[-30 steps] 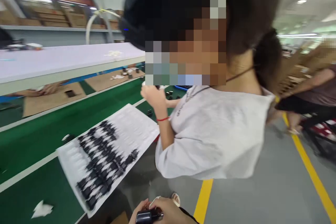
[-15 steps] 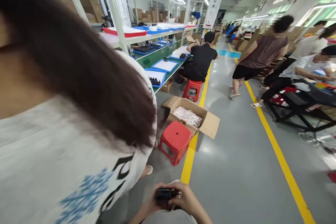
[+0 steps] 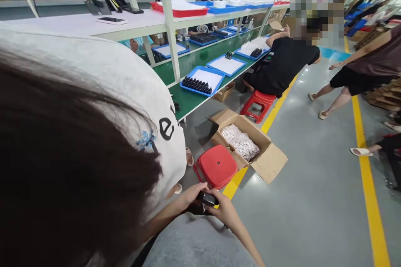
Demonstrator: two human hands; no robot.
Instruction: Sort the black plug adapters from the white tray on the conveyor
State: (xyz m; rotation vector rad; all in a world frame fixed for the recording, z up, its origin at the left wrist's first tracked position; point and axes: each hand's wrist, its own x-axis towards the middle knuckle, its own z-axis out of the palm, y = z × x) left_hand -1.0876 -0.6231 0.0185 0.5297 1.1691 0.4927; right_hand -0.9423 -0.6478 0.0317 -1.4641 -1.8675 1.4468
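Note:
Low in the view, in front of a grey garment, a small glossy black device (image 3: pixel 207 198) is between my two hands. My left hand (image 3: pixel 193 195) has its fingers closed around the left end of it. My right hand (image 3: pixel 223 207) grips the right end, thumb and fingers bent. The underside of the device is hidden by fingers, and its exact kind cannot be made out. Just beyond my hands stands a red plastic stool (image 3: pixel 218 164).
A person in a white T-shirt (image 3: pixel 131 75) fills the left side. An open carton (image 3: pixel 266 160) of bagged white pieces stands beyond the stool. Blue trays (image 3: pixel 216 76) with black parts lie on the green bench (image 3: pixel 196 102). A seated co-worker (image 3: pixel 282 64) is ahead; another person (image 3: pixel 366 58) walks at right.
My view has swung left, showing more of the bench and shelf. The device stays in both hands but is turned, its gold-coloured tip out of sight. The person in white leans lower, hair forward.

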